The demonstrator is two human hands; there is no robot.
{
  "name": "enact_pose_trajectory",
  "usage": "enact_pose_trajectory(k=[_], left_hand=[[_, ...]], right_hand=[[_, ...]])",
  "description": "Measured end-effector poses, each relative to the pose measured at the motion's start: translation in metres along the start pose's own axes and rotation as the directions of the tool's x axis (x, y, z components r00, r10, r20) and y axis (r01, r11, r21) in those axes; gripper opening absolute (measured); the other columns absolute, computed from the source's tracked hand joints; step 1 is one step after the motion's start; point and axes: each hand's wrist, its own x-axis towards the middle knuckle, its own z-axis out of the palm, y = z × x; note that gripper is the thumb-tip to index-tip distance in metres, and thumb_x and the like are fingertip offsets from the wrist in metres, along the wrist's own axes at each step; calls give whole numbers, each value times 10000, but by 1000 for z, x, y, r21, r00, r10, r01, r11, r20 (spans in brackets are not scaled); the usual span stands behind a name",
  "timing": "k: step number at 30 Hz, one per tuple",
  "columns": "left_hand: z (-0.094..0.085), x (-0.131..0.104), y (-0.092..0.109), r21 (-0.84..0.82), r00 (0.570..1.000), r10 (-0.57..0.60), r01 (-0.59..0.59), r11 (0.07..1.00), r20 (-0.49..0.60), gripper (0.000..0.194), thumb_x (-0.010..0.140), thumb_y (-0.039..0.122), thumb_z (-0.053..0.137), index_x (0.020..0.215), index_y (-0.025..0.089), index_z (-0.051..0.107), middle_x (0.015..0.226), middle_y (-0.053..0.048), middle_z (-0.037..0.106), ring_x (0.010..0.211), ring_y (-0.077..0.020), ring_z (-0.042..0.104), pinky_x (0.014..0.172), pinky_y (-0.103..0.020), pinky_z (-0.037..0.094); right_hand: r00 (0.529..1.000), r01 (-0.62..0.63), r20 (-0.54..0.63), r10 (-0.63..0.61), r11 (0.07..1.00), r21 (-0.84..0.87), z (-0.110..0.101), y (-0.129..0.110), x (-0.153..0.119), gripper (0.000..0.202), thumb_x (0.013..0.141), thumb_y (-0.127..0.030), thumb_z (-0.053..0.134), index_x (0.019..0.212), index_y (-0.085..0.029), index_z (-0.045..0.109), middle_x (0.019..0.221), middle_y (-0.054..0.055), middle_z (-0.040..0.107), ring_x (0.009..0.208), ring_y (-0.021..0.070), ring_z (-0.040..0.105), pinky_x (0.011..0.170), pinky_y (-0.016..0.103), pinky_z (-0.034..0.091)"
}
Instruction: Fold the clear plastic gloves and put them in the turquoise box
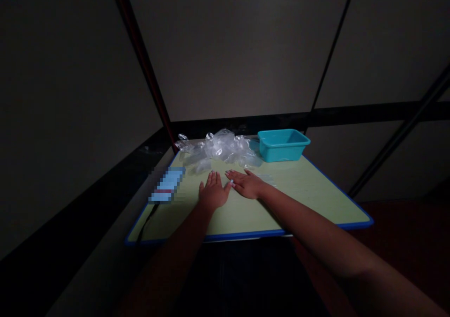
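Both hands lie palm down on the pale yellow-green tabletop (312,195). My left hand (213,193) has its fingers stretched forward and its thumb out to the right. My right hand (248,184) rests flat, its fingers pointing left toward that thumb. Neither hand visibly grips anything. A clear, thin plastic piece (267,180) shows faintly beside the right wrist; whether it runs under the hand I cannot tell. Just beyond the fingertips is a loose heap of crumpled clear plastic bags (225,147).
A turquoise plastic basin (284,154) stands at the back right. Near the left edge lies a blurred-out, light blue flat object (168,184) with a dark strap (147,221). The table has a blue rim (246,235). Wall panels (239,49) rise behind and to the left.
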Motion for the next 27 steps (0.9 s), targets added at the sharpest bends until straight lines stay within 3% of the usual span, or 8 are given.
enact_pose_trajectory(k=[3,5,8,10,13,17,22,27], left_hand=[[0,-1,0,13,1000,-1,1,1000,-20,715,889,573,169,1434,116,243,1502,-124,168,1387,-243,145,1078,-524,173],[-2,-4,1,43,995,2,2,999,-99,701,893,562,197,1427,113,264,1489,-139,217,1380,-259,171,1072,-539,172],[-5,-8,7,119,955,129,-100,988,-269,672,907,527,221,1422,100,277,1485,-137,230,1382,-251,168,1089,-522,132],[-7,-10,12,154,922,240,-201,967,-304,654,916,512,208,1418,102,287,1493,-113,214,1386,-233,152,1098,-500,126],[-6,-9,18,128,934,274,-250,960,-230,658,919,522,174,1414,106,301,1494,-101,215,1386,-226,153,1097,-481,157],[1,-3,19,77,971,190,-181,980,-141,723,910,558,129,1404,61,309,1481,-156,221,1379,-253,176,1084,-470,195],[5,2,17,60,989,138,-135,989,-60,774,900,576,105,1398,15,292,1472,-188,228,1378,-259,176,1084,-467,192],[1,2,14,46,996,91,-90,995,-22,736,895,582,96,1416,99,287,1492,-139,201,1386,-245,147,1080,-502,184]], right_hand=[[1000,5,-6,-5,1000,-5,0,-1,0,528,946,-387,208,1450,-228,197,1492,60,224,1371,186,188,1080,541,115],[1000,9,-18,-9,1000,-8,-1,-1,1,522,946,-379,208,1448,-233,204,1488,59,234,1368,186,198,1079,552,91],[1000,9,-12,-9,1000,-7,-1,-2,1,527,943,-375,208,1447,-222,205,1486,70,238,1366,195,208,1077,564,72],[1000,11,4,-11,1000,-11,-2,-3,1,537,938,-369,223,1451,-214,192,1489,82,224,1364,205,213,1076,568,73],[1000,19,2,-19,1000,-14,-2,-3,1,547,933,-375,239,1455,-225,174,1497,86,197,1362,211,218,1076,563,89],[1000,17,-1,-17,1000,-18,-1,-2,1,553,927,-362,257,1456,-222,178,1492,87,218,1364,206,213,1081,542,112],[1000,5,11,-4,1000,-10,-3,-2,0,545,928,-343,243,1454,-214,185,1491,82,223,1366,191,206,1081,540,114],[1000,9,-3,-9,1000,4,-2,-2,-1,525,940,-362,223,1446,-223,215,1489,81,234,1366,194,206,1080,544,105]])
